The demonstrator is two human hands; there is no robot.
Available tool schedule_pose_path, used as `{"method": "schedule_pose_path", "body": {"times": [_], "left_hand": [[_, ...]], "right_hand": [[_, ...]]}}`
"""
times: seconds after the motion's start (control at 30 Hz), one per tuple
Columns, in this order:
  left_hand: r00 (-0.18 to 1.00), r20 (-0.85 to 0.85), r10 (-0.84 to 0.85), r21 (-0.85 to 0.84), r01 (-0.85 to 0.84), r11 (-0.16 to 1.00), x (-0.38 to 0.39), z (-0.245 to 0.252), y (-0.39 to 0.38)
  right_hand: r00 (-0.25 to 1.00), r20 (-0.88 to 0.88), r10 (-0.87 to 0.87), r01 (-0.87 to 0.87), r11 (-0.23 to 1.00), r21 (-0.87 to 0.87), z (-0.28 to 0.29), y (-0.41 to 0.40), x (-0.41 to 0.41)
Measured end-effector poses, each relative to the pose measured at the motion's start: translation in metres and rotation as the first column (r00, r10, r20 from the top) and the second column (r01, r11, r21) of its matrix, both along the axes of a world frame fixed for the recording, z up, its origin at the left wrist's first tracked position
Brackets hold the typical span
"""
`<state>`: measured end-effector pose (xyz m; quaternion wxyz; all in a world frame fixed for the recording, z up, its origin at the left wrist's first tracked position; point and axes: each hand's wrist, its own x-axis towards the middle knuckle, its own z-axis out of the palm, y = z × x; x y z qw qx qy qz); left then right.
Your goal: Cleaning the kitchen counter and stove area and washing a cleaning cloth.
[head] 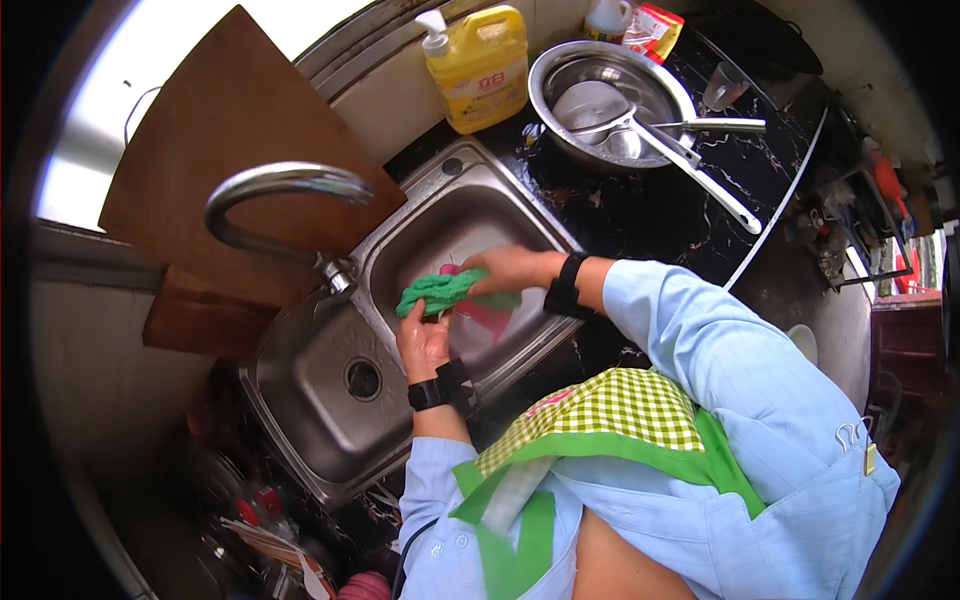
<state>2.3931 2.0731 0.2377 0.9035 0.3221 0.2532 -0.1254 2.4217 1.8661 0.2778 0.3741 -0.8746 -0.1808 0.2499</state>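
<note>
A wet green cloth [439,291], bunched and twisted, is held between my two hands above the right basin of a double stainless steel sink [480,202]. My left hand [424,341] grips its left end from below, fingers partly hidden by the cloth. My right hand [504,270] closes around its right part, and a loose green flap hangs beneath that hand. Under the hands a pink item [487,319] lies in the basin, its shape mostly hidden. The curved chrome faucet [285,176] stands to the left, its spout pointing over the sink.
Brown boards [247,150] lean behind the faucet. A yellow pump jug [484,71] stands behind the sink. On the black counter [637,217], a steel bowl [540,90] holds a strainer and a long-handled utensil, near a clear cup [724,86]. The left basin [322,405] has a drain.
</note>
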Motion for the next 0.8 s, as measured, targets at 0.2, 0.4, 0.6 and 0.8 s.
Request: {"method": "schedule_pose_path", "body": {"times": [0.2,0.4,0.6,0.8], "left_hand": [[0.895,-0.435,-0.101,0.075,0.148,0.986,-0.005,-0.029,-0.008],[0.856,-0.514,-0.065,0.076,0.12,0.99,-0.007,-0.034,0.002],[0.829,-0.547,-0.115,0.111,0.208,0.972,-0.008,-0.046,-0.005],[0.928,-0.158,-0.339,0.077,0.354,0.932,-0.003,-0.027,0.006]], "right_hand": [[0.975,0.083,-0.207,0.221,0.846,-0.485,-0.041,-0.009,0.05],[0.889,-0.181,-0.42,0.289,0.823,-0.489,-0.098,0.014,0.051],[0.947,-0.316,0.05,-0.125,0.967,-0.221,-0.12,0.056,0.023],[0.823,-0.567,-0.024,0.297,0.87,0.394,0.001,0.058,-0.007]]}}
